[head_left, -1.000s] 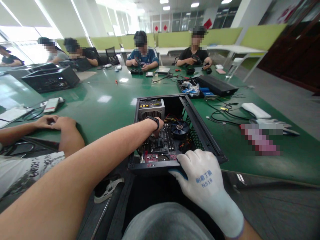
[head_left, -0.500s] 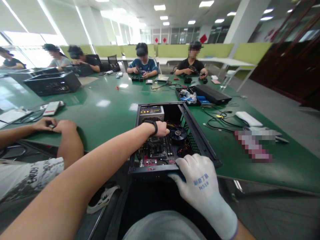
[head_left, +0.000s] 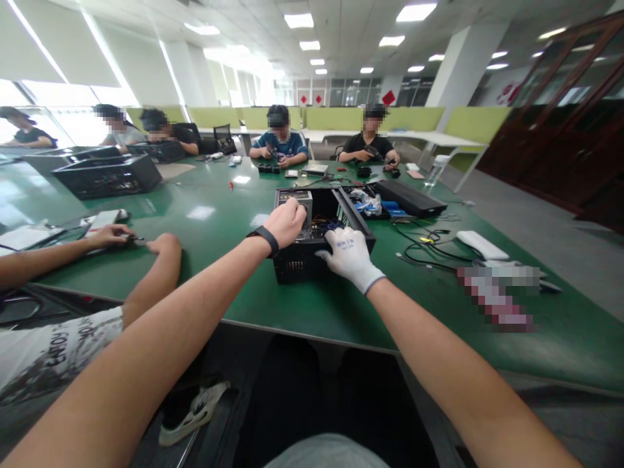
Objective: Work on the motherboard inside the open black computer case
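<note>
On the green table, the open black computer case (head_left: 295, 268) lies with its inside facing up. My bare left hand (head_left: 287, 220), a dark band on its wrist, is closed over the near left part of the case, against the grey power supply (head_left: 308, 209). What its curled fingers hold is hidden. My right hand (head_left: 348, 253), in a white work glove, grips the near wall of the case, its fingers over the top edge and its thumb outside. Dark cables (head_left: 322, 224) show inside between the hands.
Right of the case lie black cables (head_left: 414, 237), a white box-like object (head_left: 482, 246) and a blurred pinkish item (head_left: 494, 302). Behind it is an open black toolbox (head_left: 409, 197). A co-worker's hands (head_left: 119, 235) are close on the left. More people sit across the table.
The case has moved forward from the table's near edge, and both my hands have gone with it. My left hand has shifted from beside the fan to the power supply.
</note>
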Tool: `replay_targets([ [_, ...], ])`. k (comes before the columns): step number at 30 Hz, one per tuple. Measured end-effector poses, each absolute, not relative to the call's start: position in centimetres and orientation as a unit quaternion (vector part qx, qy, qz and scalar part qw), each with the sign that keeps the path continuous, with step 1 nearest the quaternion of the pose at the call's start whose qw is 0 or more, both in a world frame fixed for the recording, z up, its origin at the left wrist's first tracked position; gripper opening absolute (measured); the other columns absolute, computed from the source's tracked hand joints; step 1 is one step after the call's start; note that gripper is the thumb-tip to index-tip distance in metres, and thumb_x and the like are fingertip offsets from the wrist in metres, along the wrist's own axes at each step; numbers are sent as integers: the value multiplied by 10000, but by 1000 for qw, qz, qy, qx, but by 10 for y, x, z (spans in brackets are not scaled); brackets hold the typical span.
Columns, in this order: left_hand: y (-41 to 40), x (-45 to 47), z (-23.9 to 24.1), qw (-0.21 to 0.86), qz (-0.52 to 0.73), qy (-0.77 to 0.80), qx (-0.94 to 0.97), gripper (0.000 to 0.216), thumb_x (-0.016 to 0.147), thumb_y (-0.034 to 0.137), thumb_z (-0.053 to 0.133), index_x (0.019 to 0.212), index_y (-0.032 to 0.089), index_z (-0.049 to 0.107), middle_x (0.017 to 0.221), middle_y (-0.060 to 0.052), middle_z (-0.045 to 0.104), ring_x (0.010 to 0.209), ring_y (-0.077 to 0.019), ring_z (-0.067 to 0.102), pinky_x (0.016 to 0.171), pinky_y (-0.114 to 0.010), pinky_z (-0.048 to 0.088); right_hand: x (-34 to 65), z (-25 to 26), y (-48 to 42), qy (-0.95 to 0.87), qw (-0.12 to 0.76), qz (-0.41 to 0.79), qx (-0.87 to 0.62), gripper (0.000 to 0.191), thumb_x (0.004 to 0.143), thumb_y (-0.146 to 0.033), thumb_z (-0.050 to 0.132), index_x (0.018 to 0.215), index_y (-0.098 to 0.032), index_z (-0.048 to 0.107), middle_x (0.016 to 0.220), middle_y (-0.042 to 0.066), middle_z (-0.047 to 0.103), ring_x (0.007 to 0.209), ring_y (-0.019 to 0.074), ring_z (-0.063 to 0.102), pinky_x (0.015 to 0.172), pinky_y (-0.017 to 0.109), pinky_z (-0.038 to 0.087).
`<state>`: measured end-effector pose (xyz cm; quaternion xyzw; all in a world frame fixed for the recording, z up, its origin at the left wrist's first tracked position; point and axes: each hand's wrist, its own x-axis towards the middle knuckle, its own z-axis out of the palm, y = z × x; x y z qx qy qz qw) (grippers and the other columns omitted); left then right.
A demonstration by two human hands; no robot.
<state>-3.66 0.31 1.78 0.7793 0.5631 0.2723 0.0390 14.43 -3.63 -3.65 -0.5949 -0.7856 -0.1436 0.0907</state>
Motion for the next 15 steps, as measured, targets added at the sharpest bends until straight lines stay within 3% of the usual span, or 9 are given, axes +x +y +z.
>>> replay_targets([
  [3,-1,-43,11,51,299,563,769,206,979,307,319,900,218,487,830,-53,627,787,-188,584,727,-304,426,135,-32,19,-772,73,-144,-614,463,913,-525,529,1202,-167,572,1190,96,587,1064,223,558,919,434,444],
  [7,-7,-49,1,66,317,556,766,183,964,295,335,838,224,447,779,-32,587,747,-177,548,707,-306,426,130,-27,68,-764,57,-141,-627,431,913,-453,573,1237,-169,567,1246,96,579,1080,213,583,922,445,494],
  [15,-8,-59,-11,84,313,546,773,52,879,206,413,868,207,464,864,-52,581,874,-196,556,805,-337,459,136,-32,73,-775,56,-152,-611,420,916,-452,570,1230,-173,572,1240,90,585,1084,213,584,926,450,493],
])
